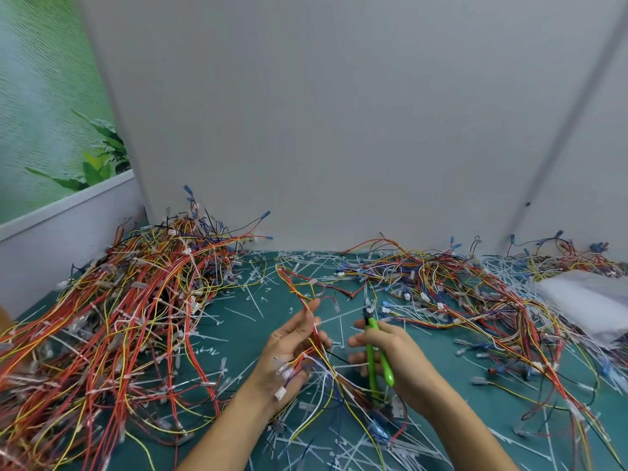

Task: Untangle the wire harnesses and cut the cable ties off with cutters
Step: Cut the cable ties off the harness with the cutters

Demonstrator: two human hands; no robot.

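My left hand [292, 348] holds a wire harness [307, 311] of red, yellow and white wires, which runs up from my palm toward the back of the table. White connectors hang from the harness by my left wrist. My right hand [390, 358] grips green-handled cutters [377, 355], their dark jaws pointing up and away, a little to the right of the harness. The jaws touch no wire. A white cable tie [328, 371] sits on the harness between my hands.
A big heap of tangled harnesses [119, 317] fills the left of the green table. A flatter spread of loose wires [475, 300] lies at the right. Cut white cable ties [258, 294] litter the mat [238, 328]. A white bag [591, 300] lies far right. Grey wall panels stand behind.
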